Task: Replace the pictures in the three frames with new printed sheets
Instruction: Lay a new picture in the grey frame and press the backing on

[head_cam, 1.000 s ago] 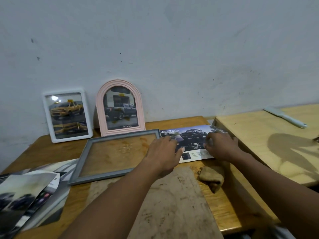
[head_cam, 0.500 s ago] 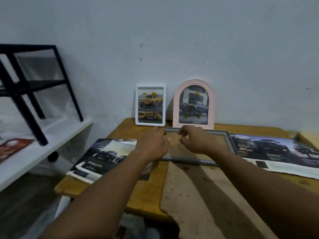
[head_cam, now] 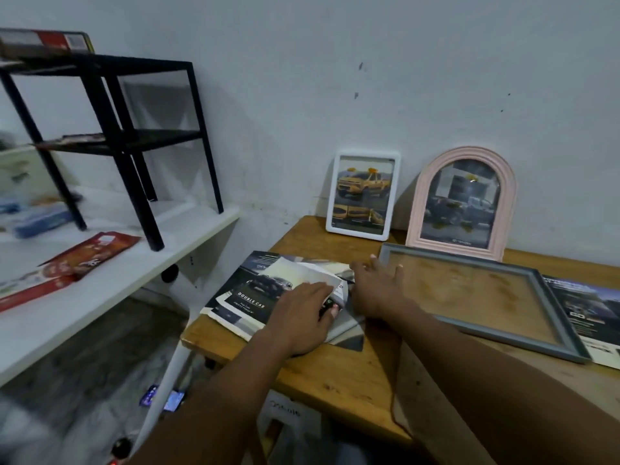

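Now, hands (head_cam: 303,313) on sheets (head_cam: 248,298) — table edge (head_cam: 214,347) close

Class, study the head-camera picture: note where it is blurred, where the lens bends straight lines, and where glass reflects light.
Head view: dim, bluish light overall; the floor and the left edge smear into blur; the black rack has legs splayed by wide-angle distortion and throws a soft shadow on the wall; the pink arched frame carries a pale reflection in its glass.
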`<state>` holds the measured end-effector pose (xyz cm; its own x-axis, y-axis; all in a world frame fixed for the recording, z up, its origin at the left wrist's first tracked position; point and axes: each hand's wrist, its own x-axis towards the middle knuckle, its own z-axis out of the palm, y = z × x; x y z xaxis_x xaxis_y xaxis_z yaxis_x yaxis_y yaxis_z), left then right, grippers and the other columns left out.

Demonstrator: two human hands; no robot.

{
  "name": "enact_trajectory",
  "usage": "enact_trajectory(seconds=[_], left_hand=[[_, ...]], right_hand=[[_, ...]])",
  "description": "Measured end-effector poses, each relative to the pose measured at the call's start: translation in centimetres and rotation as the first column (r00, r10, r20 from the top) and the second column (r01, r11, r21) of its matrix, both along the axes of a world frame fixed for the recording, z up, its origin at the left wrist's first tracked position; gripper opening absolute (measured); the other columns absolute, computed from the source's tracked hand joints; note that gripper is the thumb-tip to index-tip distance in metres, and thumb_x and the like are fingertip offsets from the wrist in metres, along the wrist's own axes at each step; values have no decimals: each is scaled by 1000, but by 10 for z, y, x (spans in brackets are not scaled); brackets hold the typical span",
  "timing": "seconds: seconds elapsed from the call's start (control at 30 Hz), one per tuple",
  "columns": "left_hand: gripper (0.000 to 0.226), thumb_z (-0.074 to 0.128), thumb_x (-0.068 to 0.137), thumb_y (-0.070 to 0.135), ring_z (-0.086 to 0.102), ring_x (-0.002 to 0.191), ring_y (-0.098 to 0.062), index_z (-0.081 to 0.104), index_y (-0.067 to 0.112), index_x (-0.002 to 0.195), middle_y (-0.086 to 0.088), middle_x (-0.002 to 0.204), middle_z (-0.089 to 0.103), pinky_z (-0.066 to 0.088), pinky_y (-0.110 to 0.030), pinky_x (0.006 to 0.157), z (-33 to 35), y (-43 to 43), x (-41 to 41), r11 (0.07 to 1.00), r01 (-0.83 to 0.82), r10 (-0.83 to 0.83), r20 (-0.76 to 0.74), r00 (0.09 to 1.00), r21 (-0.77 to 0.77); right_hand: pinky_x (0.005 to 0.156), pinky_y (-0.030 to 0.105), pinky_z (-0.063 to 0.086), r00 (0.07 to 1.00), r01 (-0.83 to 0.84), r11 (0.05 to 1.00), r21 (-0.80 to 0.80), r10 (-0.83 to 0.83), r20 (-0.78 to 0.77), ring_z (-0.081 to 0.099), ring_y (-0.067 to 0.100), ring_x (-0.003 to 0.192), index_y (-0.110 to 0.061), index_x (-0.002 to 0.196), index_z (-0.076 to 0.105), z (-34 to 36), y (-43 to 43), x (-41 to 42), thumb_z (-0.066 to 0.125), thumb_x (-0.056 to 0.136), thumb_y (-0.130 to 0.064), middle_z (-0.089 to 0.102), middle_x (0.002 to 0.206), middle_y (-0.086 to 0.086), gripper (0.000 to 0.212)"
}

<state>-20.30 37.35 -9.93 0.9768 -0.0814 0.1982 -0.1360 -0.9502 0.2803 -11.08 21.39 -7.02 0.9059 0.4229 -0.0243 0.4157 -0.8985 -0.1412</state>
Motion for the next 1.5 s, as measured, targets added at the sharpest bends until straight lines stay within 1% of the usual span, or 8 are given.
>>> enact_trajectory(seconds=[0.17, 0.33, 0.57, 0.8, 0.93, 1.17, 1.37, 1.5], left_hand=[[55, 40, 103, 46, 32, 146, -21, 34, 27, 155, 2, 158, 38, 28, -49, 118, -2, 1, 3, 1000, -14, 14, 0, 1000, 25], [53, 40, 104, 44, 29, 146, -21, 34, 28, 154, 1, 161, 33, 27, -49, 119, -1, -2, 2, 999, -43, 43, 21, 999, 13], [54, 46, 103, 41, 26, 148, -20, 32, 29, 154, 1, 163, 29, 26, -48, 120, 1, -6, 3, 999, -40, 40, 32, 999, 20], [47, 50, 99, 46, 39, 137, -22, 50, 27, 141, -2, 151, 43, 33, -44, 115, 16, -14, 10, 996, -70, 62, 119, 991, 62], [44, 54, 99, 45, 45, 133, -24, 51, 27, 139, -2, 148, 45, 40, -44, 110, 43, -42, 31, 997, -3, 19, 189, 982, -81], [54, 53, 102, 44, 36, 144, -20, 40, 28, 151, 7, 160, 32, 36, -42, 116, 52, -110, 72, 949, 107, -104, 25, 994, -298], [37, 53, 100, 47, 57, 111, -15, 63, 24, 128, 3, 127, 61, 52, -40, 95, 31, -127, 82, 980, 99, -115, -89, 989, -171], [26, 55, 101, 40, 54, 102, -12, 66, 20, 114, 1, 117, 59, 51, -33, 89, 25, -124, 84, 992, 58, -61, -24, 998, -109]], right_hand=[[113, 60, 18, 995, -3, 985, 174, -14, 100, 40, 27, 138, -28, 143, 33, 0, 13, -6, 73, 81, -26, 51, 144, 4, 74], [80, 41, 51, 959, -145, 904, 401, 28, 283, 62, 30, 107, -24, 140, 42, 10, 17, -14, 67, 87, -11, 62, 130, 7, 61], [78, 44, 54, 883, -159, 841, 517, -112, 455, 63, 30, 100, -23, 129, 49, 45, -8, -1, 58, 87, 4, 58, 130, 5, 51], [98, 45, 51, 885, -80, 808, 584, -211, 414, 52, 28, 120, -17, 133, 53, 103, -88, 16, 62, 91, -2, 47, 140, 8, 46], [97, 40, 51, 862, -3, 794, 608, -306, 404, 53, 28, 119, -16, 127, 60, 115, -142, 24, 62, 89, 3, 50, 138, 10, 43], [91, 34, 42, 869, 203, 810, 550, -408, 280, 56, 35, 110, -14, 117, 66, 90, -238, 27, 63, 85, 1, 56, 126, 17, 36], [85, 29, 39, 880, 327, 782, 531, -457, 130, 55, 33, 112, -16, 118, 66, 39, -272, 37, 59, 90, 0, 56, 129, 16, 33], [101, 43, 42, 901, 338, 834, 436, -421, 108, 50, 32, 122, -22, 123, 63, 10, -266, 40, 58, 91, -10, 57, 136, 10, 35]])
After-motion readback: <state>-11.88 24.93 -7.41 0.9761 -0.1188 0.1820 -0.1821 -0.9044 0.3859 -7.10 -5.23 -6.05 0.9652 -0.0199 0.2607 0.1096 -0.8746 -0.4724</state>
